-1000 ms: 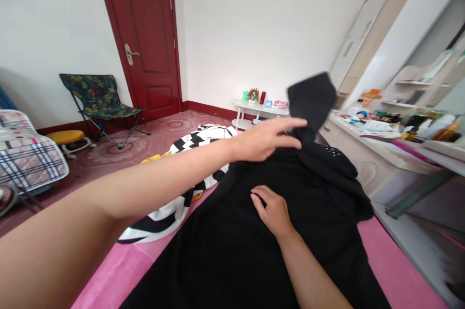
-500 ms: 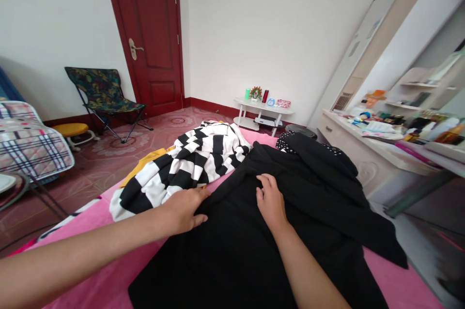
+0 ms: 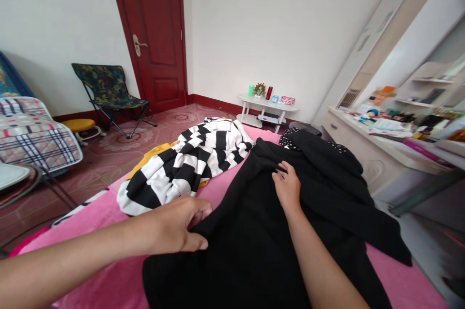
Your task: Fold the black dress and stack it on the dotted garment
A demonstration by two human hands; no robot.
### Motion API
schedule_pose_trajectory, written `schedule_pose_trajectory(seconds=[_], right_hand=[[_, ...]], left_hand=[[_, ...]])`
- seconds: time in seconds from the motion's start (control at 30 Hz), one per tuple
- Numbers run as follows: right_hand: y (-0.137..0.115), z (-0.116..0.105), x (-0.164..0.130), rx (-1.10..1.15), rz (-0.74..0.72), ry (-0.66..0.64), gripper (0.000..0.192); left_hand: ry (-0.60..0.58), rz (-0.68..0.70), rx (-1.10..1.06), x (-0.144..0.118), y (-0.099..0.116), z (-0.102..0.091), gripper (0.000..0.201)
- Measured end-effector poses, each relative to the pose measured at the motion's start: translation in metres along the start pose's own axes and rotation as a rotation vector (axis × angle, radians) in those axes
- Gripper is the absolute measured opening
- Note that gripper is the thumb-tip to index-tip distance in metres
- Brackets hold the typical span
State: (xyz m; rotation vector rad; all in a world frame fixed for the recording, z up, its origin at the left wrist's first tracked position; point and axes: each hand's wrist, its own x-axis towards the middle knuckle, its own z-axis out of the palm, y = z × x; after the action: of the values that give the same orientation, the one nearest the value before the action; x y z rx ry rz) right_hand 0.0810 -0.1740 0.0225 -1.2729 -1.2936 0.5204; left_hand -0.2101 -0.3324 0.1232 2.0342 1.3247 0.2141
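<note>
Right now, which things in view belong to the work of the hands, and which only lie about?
In hand:
black garment
left hand at its edge
right hand over it

Seemingly lying about:
checked cloth
folding chair
yellow stool
small table

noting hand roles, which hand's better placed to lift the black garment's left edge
Probably the left hand: it's at that edge, while the right hand is farther in over the black garment.

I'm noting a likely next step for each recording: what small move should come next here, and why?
Probably have the left hand fold the black garment's left edge inward: its thumb and fingers are at that edge, while the right hand is farther in over the cloth, where it could steady the fold.
</note>
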Motion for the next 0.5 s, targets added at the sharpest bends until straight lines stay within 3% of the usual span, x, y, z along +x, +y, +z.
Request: schedule_pose_trajectory(seconds=[0.3,0.5], right_hand=[[-0.012,-0.018,0.004,0.139,-0.027,0.139,0.054],[0.01,-0.02,0.016,0.066,-0.079,0.092,0.064]], left_hand=[[-0.066,0.132,-0.088,0.014,0.057,0.017,0.016],[-0.124,0.18,-0.231,0.028,0.071,0.032,0.012]])
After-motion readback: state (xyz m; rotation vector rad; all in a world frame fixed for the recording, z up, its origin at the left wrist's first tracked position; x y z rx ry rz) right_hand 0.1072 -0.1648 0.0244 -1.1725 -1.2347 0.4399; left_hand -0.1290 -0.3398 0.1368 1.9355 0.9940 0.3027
